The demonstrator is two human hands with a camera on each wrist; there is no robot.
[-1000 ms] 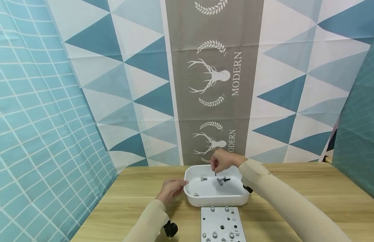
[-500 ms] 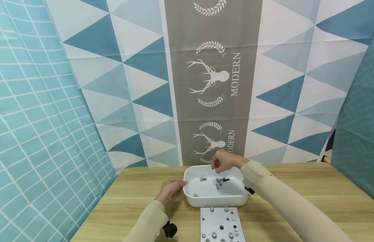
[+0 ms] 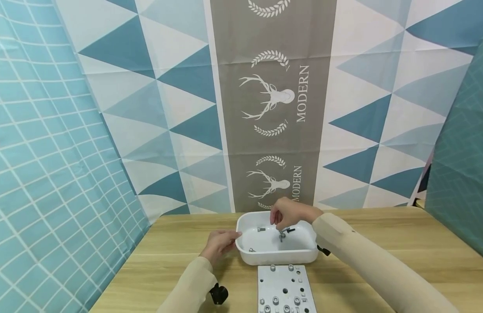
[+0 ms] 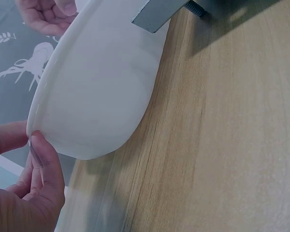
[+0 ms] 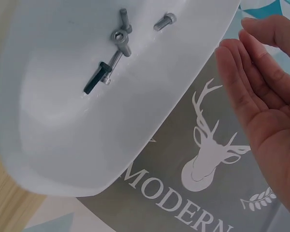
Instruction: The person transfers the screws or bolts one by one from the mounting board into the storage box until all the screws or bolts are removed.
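My left hand [image 3: 219, 244] pinches the left rim of a white plastic tray [image 3: 280, 257]; the left wrist view shows thumb and finger on either side of the rim. Over the tray's back part hovers my right hand [image 3: 291, 213], its fingers loosely bent. Nothing lies between its thumb and fingers in the right wrist view. Inside the tray is a small pile of silver socket-head screws [image 5: 120, 36], with a black screw [image 5: 95, 79] against it. Another silver screw [image 5: 165, 21] lies apart, and a small metal piece [image 3: 252, 250] sits in the near left corner.
Right in front of the tray is a silver metal plate [image 3: 278, 282] with holes and several screw heads. One screw end [image 4: 195, 8] pokes out below it. The wooden table [image 3: 179, 243] ends at a patterned curtain [image 3: 202, 174] behind the tray.
A second ago my right hand held a screw above the tray; it was let go and now lies by the pile. The hand has since come slightly lower. My left hand stays on the rim.
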